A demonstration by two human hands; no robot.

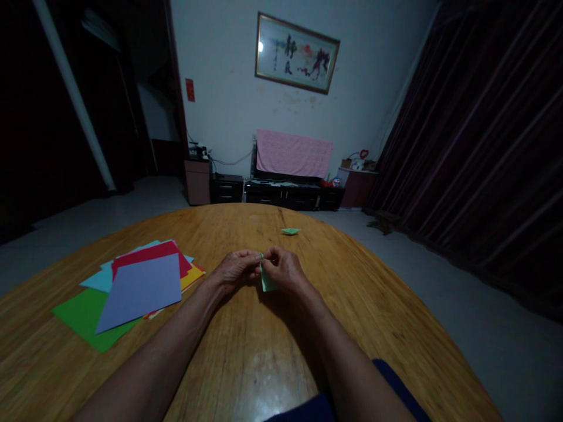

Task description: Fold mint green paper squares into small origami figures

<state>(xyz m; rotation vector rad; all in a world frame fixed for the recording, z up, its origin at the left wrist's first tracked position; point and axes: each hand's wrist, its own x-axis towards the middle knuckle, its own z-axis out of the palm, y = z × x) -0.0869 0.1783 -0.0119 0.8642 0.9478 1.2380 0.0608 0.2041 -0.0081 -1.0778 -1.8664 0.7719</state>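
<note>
Over the middle of the round wooden table, my left hand and my right hand meet at a small piece of light green paper. Fingertips of both hands pinch its upper end, and its lower part hangs below my right hand. The fingers cover much of the paper, so I cannot make out its folds. Farther off, a small folded green paper shape lies on the table by itself.
To the left, a loose stack of coloured sheets has a lavender sheet on top, with a red sheet and a green sheet partly beneath. The wooden table ends in a curved edge. Beyond stands a low black cabinet.
</note>
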